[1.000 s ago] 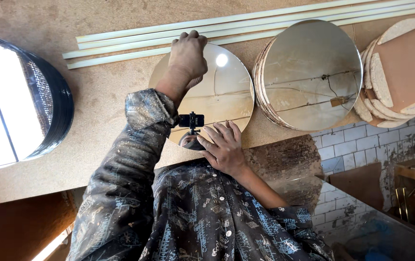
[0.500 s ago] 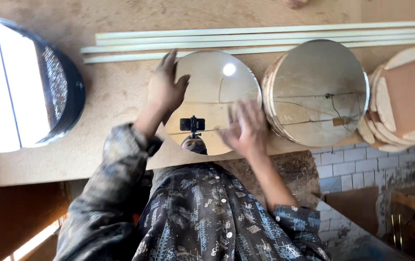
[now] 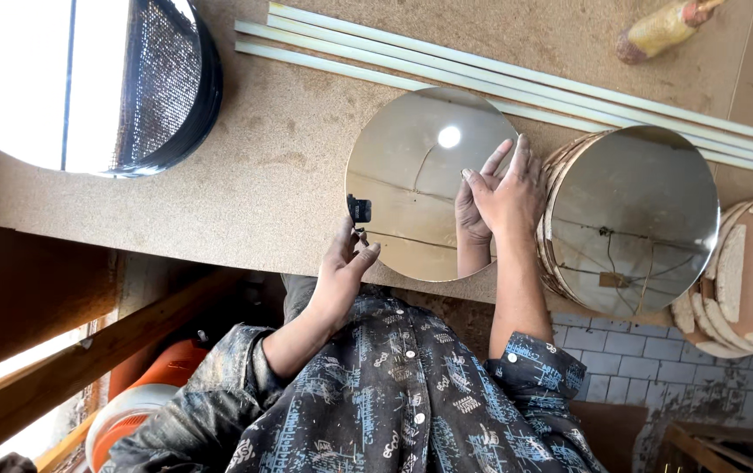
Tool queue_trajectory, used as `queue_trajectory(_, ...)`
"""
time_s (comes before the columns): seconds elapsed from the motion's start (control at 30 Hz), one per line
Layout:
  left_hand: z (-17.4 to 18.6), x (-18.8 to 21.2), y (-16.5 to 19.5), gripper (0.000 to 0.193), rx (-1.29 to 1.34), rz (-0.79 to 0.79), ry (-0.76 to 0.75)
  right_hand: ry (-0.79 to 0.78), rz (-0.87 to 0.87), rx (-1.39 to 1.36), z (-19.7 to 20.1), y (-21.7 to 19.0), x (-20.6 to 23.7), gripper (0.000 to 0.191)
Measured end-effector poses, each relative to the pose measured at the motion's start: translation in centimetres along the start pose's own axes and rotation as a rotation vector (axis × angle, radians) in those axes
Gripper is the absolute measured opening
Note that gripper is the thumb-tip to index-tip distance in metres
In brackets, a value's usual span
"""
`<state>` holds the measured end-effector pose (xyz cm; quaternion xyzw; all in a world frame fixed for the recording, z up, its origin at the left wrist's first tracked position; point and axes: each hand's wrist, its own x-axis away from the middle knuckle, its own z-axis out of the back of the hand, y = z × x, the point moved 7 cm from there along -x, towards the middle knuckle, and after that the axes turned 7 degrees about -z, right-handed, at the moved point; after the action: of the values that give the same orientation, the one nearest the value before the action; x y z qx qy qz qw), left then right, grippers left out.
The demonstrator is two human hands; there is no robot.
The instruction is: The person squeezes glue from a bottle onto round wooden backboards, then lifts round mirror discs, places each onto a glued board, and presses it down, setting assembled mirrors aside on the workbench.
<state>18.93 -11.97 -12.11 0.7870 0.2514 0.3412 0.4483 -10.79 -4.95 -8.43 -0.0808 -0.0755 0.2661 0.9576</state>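
Holding a round mirror (image 3: 420, 188) by its rim, the person grips from both sides. The left hand (image 3: 346, 263) pinches the near-left rim with thumb and fingers. The right hand (image 3: 503, 188) lies flat on the right edge, fingers straight and together. The mirror rests flat near the front edge of the chipboard counter (image 3: 280, 158), just beside a stack of round mirrors (image 3: 630, 219) on its right. Half a second ago both hands were spread open on the glass; now they have moved to its rim. Pale strips (image 3: 516, 83) lie along the back of the counter, and a black-framed mirror (image 3: 87, 83) sits at the left end.
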Motion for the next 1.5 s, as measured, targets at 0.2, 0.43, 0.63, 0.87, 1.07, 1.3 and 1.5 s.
queue_trajectory(0.2, 1.3, -2.7, 1.5, 0.081, -0.34, -0.109, 0.08, 0.037, 0.048, 0.02, -0.3, 0.2, -0.7, 0.112)
queue_trajectory(0.43, 1.7, -3.0, 1.7, 0.078, -0.394, -0.098, 0.029, -0.013, 0.023, 0.015, -0.6, 0.9, -0.5, 0.108)
queue_trajectory(0.63, 1.0, -2.7, 2.7, 0.077, -0.413, -0.124, 0.006, -0.044, -0.008, -0.026, -0.6, 0.9, 0.2, 0.113)
queue_trajectory(0.87, 1.3, -2.1, 3.1, 0.072, -0.461, -0.082, -0.025, 0.069, 0.069, -0.127, 0.2, 2.4, 7.1, 0.124)
queue_trajectory(1.07, 0.9, -1.9, 3.6, 0.07, -0.476, -0.14, -0.042, 0.157, 0.059, -0.241, 0.9, 2.1, 8.0, 0.12)
queue_trajectory(1.3, 3.2, -2.9, 4.3, 0.072, -0.397, -0.046, 0.043, 0.101, -0.065, -0.402, 0.8, 3.2, 8.3, 0.104)
queue_trajectory(1.5, 3.1, 1.6, 2.6, 0.08, -0.144, 0.088, 0.083, 0.182, 0.289, -0.153, 1.1, 1.1, 2.9, 0.09)
